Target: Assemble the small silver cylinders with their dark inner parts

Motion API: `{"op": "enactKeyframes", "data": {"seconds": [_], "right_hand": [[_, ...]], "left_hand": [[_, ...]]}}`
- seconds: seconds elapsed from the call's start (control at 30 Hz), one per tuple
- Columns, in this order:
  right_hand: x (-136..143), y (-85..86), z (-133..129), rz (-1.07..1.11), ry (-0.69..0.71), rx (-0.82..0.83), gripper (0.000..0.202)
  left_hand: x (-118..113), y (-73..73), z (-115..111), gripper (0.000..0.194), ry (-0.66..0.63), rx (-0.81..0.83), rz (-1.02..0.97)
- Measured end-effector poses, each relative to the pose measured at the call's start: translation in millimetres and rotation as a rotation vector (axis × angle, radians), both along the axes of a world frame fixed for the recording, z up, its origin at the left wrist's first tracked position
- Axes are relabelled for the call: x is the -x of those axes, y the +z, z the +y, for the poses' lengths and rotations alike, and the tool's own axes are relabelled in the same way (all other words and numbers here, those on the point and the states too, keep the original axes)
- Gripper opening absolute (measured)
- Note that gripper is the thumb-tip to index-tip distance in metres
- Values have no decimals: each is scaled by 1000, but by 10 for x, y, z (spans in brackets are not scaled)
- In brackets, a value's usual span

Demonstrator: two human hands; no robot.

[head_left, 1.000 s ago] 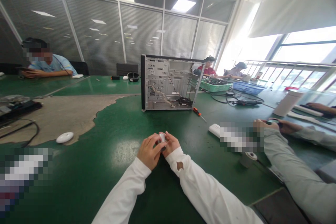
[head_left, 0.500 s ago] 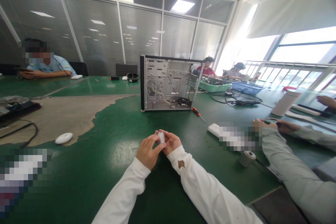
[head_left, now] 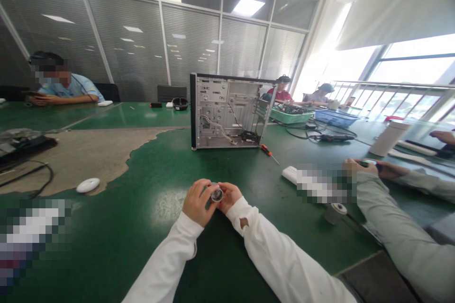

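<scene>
A small round, pale container [head_left: 217, 194] is held up between my hands above the green table, its round face toward me. Something dark and greyish shows inside the rim; the contents are too small to name. My left hand [head_left: 196, 202] grips it from the left with curled fingers and thumb. From the right, the fingers of my right hand [head_left: 229, 196] close against its side, partly hidden behind it. Beyond my hands an opened computer case [head_left: 231, 113] stands upright with loose cables in it. By its right corner lies an orange-and-black screwdriver [head_left: 267, 150].
A white oval object [head_left: 88, 185] lies to my left, near cables and dark equipment [head_left: 24, 144]. On the right are a white bar-shaped object [head_left: 290, 173], a small cylinder [head_left: 335, 213] and a co-worker's sleeved arm [head_left: 386, 218]. Green [head_left: 291, 116] and blue baskets [head_left: 336, 118] stand farther back.
My hands have turned the container, so its round face shows where its pale side showed before. It has also come slightly lower and nearer.
</scene>
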State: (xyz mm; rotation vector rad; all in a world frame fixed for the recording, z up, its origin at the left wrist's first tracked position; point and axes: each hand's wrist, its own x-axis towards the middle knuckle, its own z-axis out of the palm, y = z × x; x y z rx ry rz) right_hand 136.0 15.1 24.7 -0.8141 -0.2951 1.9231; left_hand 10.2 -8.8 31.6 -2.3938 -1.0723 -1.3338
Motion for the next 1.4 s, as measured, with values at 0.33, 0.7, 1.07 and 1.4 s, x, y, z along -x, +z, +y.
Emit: {"op": "enactKeyframes", "data": {"seconds": [0.33, 0.7, 1.07, 1.4], "right_hand": [[-71, 63, -19, 36, -61, 3, 12], [-66, 8, 7, 41, -101, -95, 16], [-13, -10, 18, -58, -175, -198, 23], [46, -30, -32, -137, -210, -323, 32]], "left_hand": [[76, -52, 102, 27, 119, 63, -208], [106, -196, 231, 33, 267, 406, -505], [85, -195, 230, 37, 325, 599, -590], [58, -205, 266, 38, 182, 793, -922]]}}
